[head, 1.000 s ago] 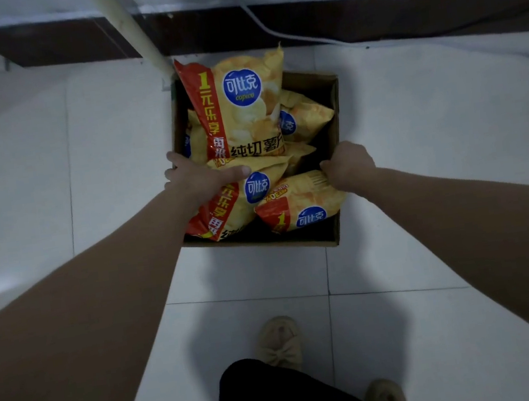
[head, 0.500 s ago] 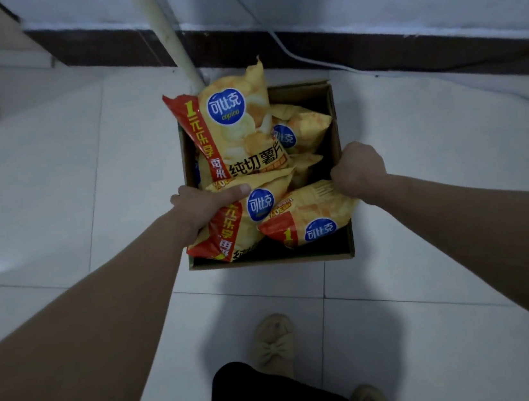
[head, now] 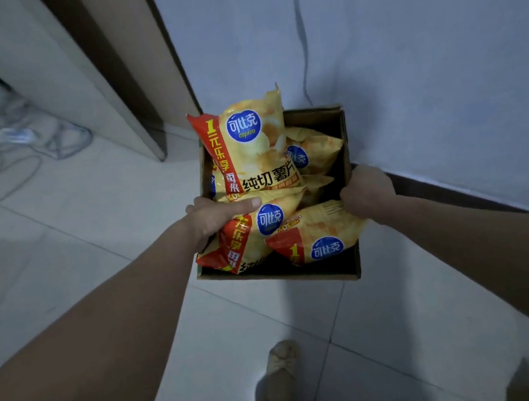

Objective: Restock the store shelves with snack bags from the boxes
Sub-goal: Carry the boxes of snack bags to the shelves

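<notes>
An open cardboard box (head: pixel 280 277) is held in front of me above the tiled floor, filled with several yellow and red snack bags. One tall snack bag (head: pixel 249 148) stands upright at the back left. Two more bags (head: pixel 314 234) lie across the front. My left hand (head: pixel 215 217) grips the box's left wall, thumb lying over a bag. My right hand (head: pixel 368 191) is closed on the right wall.
A pale wall (head: pixel 425 78) with a dark skirting (head: pixel 457 196) and a hanging cable (head: pixel 302 37) rises just behind the box. A wooden door frame (head: pixel 126 84) stands to the left, with loose cords (head: pixel 31 150) on the floor beyond. My shoe (head: pixel 280 370) is below.
The box has come up off the floor with both hands on its sides, and my view has swung left and up, bringing the door frame and the cords into sight.
</notes>
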A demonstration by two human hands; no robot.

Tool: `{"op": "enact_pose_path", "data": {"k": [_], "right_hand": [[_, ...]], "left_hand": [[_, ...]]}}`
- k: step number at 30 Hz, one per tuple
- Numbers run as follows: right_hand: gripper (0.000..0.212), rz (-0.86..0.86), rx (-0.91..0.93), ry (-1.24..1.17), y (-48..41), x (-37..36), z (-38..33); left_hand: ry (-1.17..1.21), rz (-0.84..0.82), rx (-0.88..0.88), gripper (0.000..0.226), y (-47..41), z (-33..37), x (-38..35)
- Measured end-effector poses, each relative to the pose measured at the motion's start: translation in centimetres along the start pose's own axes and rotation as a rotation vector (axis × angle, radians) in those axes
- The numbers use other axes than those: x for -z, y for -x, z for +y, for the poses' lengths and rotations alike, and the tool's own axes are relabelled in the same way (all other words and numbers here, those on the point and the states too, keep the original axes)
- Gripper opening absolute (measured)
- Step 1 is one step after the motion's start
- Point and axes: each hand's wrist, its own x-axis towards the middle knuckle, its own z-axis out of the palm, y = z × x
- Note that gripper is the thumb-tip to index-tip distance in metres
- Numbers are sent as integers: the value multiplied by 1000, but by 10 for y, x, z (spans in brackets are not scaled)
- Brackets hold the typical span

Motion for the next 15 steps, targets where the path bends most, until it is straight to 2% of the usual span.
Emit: {"op": "enact_pose_path", "data": {"k": [5, 11, 15], "right_hand": [[25, 16, 210, 61, 112, 54, -64], [22, 67, 454, 166, 256, 72, -135], [21, -14, 602, 220, 346, 59, -177]], "left_hand": [[122, 50, -75, 114, 162, -8, 59], [260, 173, -100, 41, 365, -64, 113], [392, 303, -65, 22, 469, -123, 140]]}}
